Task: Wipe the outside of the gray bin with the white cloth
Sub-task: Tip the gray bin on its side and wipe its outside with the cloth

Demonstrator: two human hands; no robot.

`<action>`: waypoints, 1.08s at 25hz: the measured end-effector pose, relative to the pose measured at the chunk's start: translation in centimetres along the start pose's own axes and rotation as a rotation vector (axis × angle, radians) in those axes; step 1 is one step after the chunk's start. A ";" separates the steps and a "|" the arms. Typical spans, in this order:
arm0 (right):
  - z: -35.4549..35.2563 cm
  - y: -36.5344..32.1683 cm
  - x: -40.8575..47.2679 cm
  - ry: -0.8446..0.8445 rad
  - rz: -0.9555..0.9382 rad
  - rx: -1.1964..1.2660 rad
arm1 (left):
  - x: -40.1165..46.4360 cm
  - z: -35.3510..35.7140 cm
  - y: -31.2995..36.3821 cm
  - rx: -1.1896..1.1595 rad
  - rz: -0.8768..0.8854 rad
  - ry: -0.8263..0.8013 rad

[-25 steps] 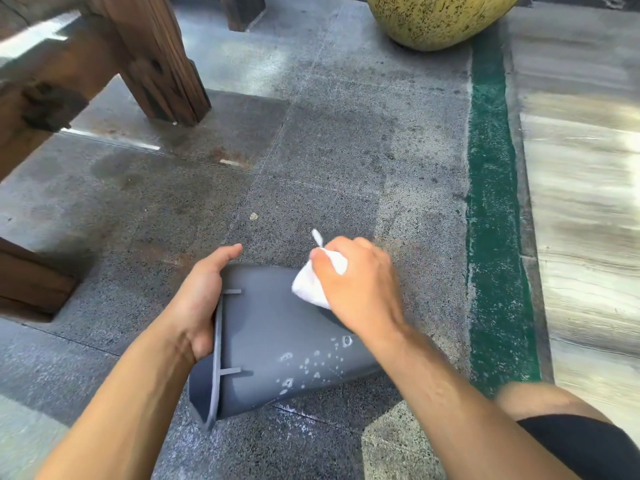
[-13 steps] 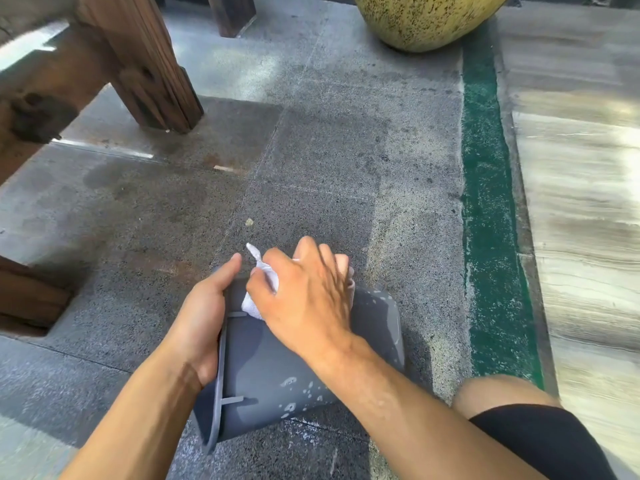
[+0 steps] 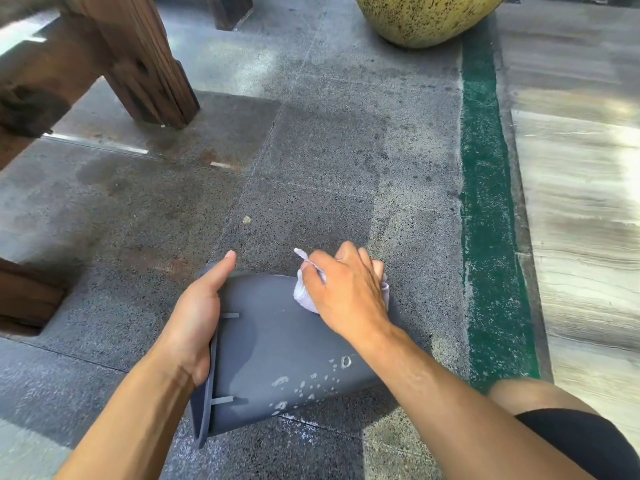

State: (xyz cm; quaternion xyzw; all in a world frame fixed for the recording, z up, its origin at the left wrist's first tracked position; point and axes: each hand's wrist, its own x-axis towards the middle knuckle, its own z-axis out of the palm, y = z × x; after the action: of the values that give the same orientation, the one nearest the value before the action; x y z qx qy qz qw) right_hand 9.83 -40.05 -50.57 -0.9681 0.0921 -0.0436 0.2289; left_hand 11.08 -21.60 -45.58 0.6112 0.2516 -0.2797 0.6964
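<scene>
The gray bin (image 3: 277,348) lies on its side on the stone floor, its rim toward the left. My left hand (image 3: 197,317) grips that rim, thumb along the upper edge. My right hand (image 3: 349,289) presses the bunched white cloth (image 3: 304,296) against the bin's upper side near its far right end. A cloth corner sticks up past my thumb. Pale soapy spots sit on the bin's lower side near my right forearm. The bin's base is hidden behind my right hand.
Dark wooden furniture legs (image 3: 149,71) stand at the upper left, another wooden piece (image 3: 27,296) at the left edge. A large speckled yellow pot (image 3: 426,15) sits at the top. A green painted strip (image 3: 485,202) runs down the right. My bent knee (image 3: 540,410) is at lower right.
My right hand has slid the cloth from near the rim back to the right, toward the bin's far end. My left hand keeps its hold on the rim.
</scene>
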 end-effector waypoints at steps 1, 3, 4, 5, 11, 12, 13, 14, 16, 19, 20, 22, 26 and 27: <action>0.2 0.7 0.0 -0.008 0.006 -0.009 | 0.0 -0.1 0.0 -0.003 -0.003 0.005; 0.4 2.2 0.1 -0.021 0.029 -0.039 | 0.0 -0.3 0.0 -0.012 -0.004 0.011; 0.4 2.9 0.1 -0.023 0.040 -0.062 | 0.0 -0.3 0.0 -0.015 -0.003 0.013; 0.5 3.6 0.2 -0.021 0.050 -0.089 | -0.1 -0.2 0.1 -0.017 0.000 0.015; 0.0 7.7 0.2 -0.047 0.128 -0.240 | -0.1 -0.2 0.2 -0.024 0.017 0.017; 0.0 8.2 0.2 -0.069 0.146 -0.263 | -0.1 -0.2 0.2 -0.026 0.020 0.014; -0.1 8.7 0.1 -0.094 0.166 -0.284 | -0.2 -0.3 0.2 -0.027 0.020 0.007; -0.3 9.1 0.1 -0.119 0.192 -0.305 | -0.2 -0.3 0.2 -0.029 0.017 -0.003; -0.7 9.9 -0.1 -0.162 0.245 -0.358 | -0.3 -0.3 0.2 -0.025 0.010 -0.023; -0.9 10.5 -0.2 -0.222 0.349 -0.384 | -0.4 -0.4 0.2 -0.008 0.023 -0.039; -1.2 10.3 -0.1 -0.218 0.390 -0.347 | -0.5 -0.5 0.3 -0.010 0.036 -0.043; -1.9 9.6 0.6 -0.139 0.466 -0.162 | -0.5 -0.8 0.6 -0.028 0.068 -0.041; -4.7 6.4 2.3 -0.030 0.561 0.416 | -0.7 -1.0 0.8 -0.090 0.126 0.002; -5.3 5.2 2.4 -0.040 0.552 0.553 | -0.7 -0.8 0.8 -0.105 0.135 0.015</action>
State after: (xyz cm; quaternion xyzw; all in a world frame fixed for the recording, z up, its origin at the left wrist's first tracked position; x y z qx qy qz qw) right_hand 10.72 -47.41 -48.05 -0.8094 0.3292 0.0151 0.4861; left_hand 11.11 -20.72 -44.65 0.5916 0.2293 -0.2142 0.7427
